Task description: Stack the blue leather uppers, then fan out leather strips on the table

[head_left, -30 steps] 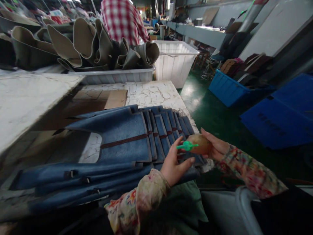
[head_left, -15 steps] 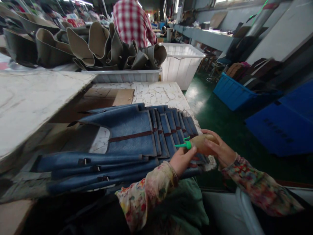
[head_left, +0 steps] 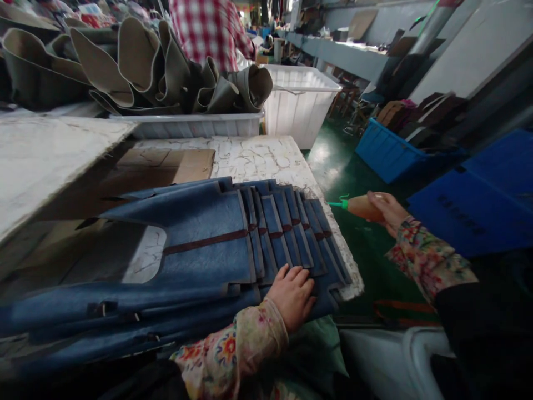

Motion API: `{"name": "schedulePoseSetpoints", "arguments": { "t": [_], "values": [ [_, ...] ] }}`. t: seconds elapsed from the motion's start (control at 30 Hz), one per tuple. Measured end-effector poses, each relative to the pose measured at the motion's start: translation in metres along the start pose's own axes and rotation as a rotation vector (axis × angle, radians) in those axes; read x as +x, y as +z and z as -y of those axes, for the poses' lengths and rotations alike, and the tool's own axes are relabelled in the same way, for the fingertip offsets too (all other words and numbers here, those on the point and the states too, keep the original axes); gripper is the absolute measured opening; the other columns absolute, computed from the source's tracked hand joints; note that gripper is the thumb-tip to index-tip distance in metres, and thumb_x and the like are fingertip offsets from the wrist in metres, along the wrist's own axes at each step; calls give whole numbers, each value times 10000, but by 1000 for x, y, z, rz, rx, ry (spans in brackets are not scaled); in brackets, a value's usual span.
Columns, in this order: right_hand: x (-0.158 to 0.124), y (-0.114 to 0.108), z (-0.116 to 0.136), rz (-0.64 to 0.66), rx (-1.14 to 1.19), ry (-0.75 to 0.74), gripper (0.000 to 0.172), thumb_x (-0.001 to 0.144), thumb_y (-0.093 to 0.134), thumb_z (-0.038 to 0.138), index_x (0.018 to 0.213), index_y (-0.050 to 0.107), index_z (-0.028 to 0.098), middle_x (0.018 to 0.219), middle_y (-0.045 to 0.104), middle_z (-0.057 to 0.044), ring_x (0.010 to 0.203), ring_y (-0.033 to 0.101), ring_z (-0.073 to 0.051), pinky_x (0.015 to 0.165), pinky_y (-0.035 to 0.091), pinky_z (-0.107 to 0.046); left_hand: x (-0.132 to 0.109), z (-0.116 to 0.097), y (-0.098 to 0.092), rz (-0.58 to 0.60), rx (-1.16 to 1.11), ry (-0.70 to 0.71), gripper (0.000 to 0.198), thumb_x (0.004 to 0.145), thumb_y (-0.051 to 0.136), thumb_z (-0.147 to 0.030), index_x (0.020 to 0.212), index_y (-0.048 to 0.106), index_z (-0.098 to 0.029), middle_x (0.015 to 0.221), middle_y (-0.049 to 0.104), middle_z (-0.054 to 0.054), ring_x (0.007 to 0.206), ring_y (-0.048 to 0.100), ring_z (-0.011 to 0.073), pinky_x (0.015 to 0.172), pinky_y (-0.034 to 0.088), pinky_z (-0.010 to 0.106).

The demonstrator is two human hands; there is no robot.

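Several blue leather pieces (head_left: 216, 233) lie fanned in an overlapping stack on the white cracked table (head_left: 258, 158), each crossed by a brown strip. My left hand (head_left: 293, 294) rests flat on the near right edge of that stack, fingers spread. My right hand (head_left: 385, 210) is out past the table's right edge, closed around a brown squeeze bottle (head_left: 360, 206) whose green nozzle points left towards the stack.
A white tray (head_left: 191, 126) of curled grey-green pieces stands at the back, a white crate (head_left: 297, 105) beside it. A person in a red checked shirt (head_left: 208, 30) stands behind. Blue bins (head_left: 387, 150) sit on the green floor at right. Cardboard (head_left: 166, 166) lies on the table.
My left hand left the bottle's nozzle and dropped flat onto the blue stack. My right hand carried the bottle up and to the right, off the table's edge.
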State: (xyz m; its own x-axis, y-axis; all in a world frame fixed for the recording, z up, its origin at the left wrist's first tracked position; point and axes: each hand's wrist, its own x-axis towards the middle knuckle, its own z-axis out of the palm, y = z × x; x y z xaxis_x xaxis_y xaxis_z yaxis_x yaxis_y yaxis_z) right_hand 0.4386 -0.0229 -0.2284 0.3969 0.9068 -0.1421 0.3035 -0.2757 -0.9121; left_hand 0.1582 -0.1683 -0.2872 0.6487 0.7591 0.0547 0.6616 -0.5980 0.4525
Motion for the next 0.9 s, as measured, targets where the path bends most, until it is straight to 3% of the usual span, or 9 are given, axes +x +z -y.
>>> {"name": "schedulePoseSetpoints", "arguments": {
  "t": [0.1, 0.23, 0.33, 0.5, 0.9],
  "values": [
    [18, 12, -3, -19, -88, -91, 421, 672, 638, 505, 955, 478, 237, 927, 532, -35, 720, 526, -155, 490, 453, -225, 1, 1, -1, -3, -4, -1, 317, 859, 425, -361, 1121, 513, -204, 1210, 498, 45, 1192, 368, 203, 1045, 235, 443],
    [38, 21, -5, -60, -269, -250, 449, 647, 686, 468, 964, 510, 203, 941, 533, -32, 794, 496, -152, 726, 431, -265, 2, 2, 0, 2, -20, -11, 315, 863, 421, -360, 1125, 507, -208, 1231, 485, 38, 1201, 359, 196, 1061, 207, 438],
    [47, 24, -8, -69, -358, -348, 469, 660, 678, 459, 1004, 514, 186, 994, 522, -56, 853, 493, -175, 812, 400, -304, 3, 3, 2, 4, -30, -17, 315, 866, 414, -360, 1128, 501, -207, 1245, 478, 33, 1207, 354, 194, 1064, 204, 439],
    [51, 27, -13, -72, -435, -438, 465, 687, 660, 431, 1048, 521, 174, 1069, 509, -95, 949, 484, -209, 886, 374, -336, 3, 4, 3, -1, -39, -21, 322, 869, 408, -362, 1138, 498, -209, 1254, 475, 35, 1210, 355, 198, 1067, 199, 438],
    [55, 35, -16, -85, -484, -512, 464, 671, 643, 427, 1040, 530, 169, 1049, 517, -103, 979, 497, -240, 898, 390, -377, 3, 4, 3, -1, -35, -15, 326, 870, 407, -354, 1148, 495, -208, 1259, 474, 37, 1218, 350, 191, 1072, 195, 432]
  ]
}}
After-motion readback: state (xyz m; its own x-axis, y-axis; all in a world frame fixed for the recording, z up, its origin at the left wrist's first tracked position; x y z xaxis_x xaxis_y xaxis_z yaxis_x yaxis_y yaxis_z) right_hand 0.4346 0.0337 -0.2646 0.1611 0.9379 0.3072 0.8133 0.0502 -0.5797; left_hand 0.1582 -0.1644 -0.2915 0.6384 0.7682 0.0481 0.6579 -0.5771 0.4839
